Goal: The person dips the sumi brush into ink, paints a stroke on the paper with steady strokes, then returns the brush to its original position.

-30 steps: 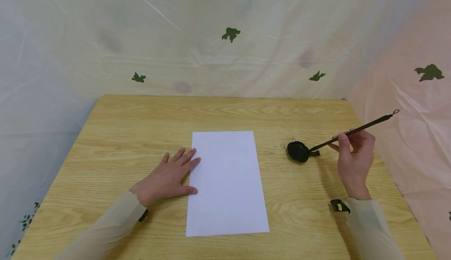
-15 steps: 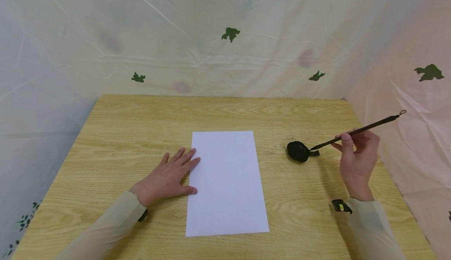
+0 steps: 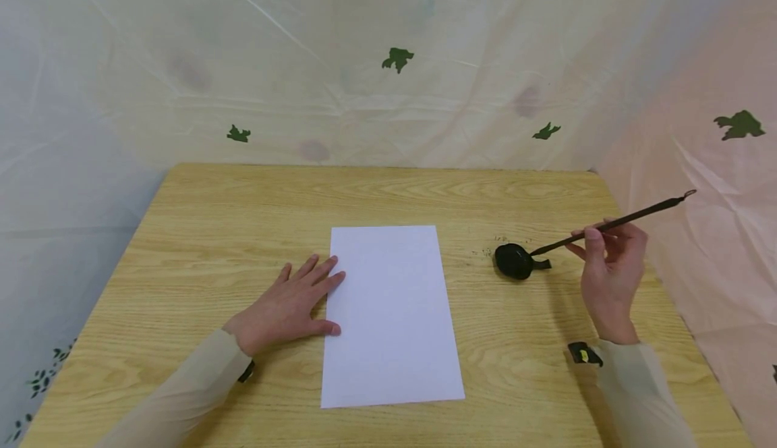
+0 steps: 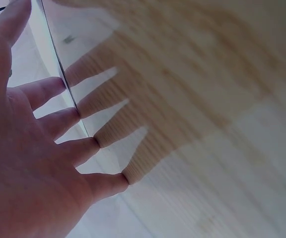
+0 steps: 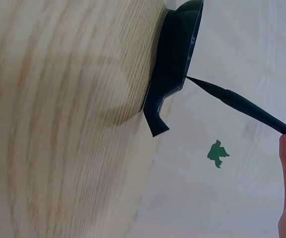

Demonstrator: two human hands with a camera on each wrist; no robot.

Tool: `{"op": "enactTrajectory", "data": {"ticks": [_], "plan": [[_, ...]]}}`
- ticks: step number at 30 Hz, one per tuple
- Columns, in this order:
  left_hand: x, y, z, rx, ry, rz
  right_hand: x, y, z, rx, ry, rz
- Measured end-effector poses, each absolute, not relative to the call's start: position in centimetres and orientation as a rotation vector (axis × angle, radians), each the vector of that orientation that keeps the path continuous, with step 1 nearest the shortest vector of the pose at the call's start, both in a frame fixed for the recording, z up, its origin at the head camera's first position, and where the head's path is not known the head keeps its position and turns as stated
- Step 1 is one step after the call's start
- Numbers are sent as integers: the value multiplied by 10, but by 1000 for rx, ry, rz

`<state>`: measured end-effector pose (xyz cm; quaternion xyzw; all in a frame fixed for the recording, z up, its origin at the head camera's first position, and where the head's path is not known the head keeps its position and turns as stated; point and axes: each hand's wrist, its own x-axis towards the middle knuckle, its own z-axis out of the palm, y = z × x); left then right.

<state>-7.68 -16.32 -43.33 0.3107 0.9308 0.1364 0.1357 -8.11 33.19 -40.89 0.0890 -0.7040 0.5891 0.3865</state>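
My right hand (image 3: 613, 279) pinches a dark writing brush (image 3: 637, 216) between thumb and fingers, its looped end pointing up to the right. The brush's pointed tip meets the rim of a small black ink dish (image 3: 513, 261) with a short handle; in the right wrist view the dark bristles (image 5: 207, 87) touch the dish's edge. My left hand (image 3: 288, 310) lies flat with fingers spread, thumb and fingertips resting on the left edge of a blank white sheet of paper (image 3: 391, 320). In the left wrist view the fingers (image 4: 58, 121) are straight.
A wooden table (image 3: 243, 212) carries the paper and the dish. Small dark specks (image 3: 485, 252) mark the wood beside the dish. Pale curtains (image 3: 315, 63) with green bird shapes hang behind and at the sides. Each wrist wears a black device (image 3: 586, 353).
The brush in my right hand shifted slightly right, then came back left, its tip moving from just beside the dish up to its rim. My left hand and the paper stay put.
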Motion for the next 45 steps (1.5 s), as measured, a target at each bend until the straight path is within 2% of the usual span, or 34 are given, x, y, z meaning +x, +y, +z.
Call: {"op": "enactTrajectory", "data": {"ticks": [45], "plan": [[-77,-165,-434,918,2705,375,-86,326,-410,230,-1991,1251]]}}
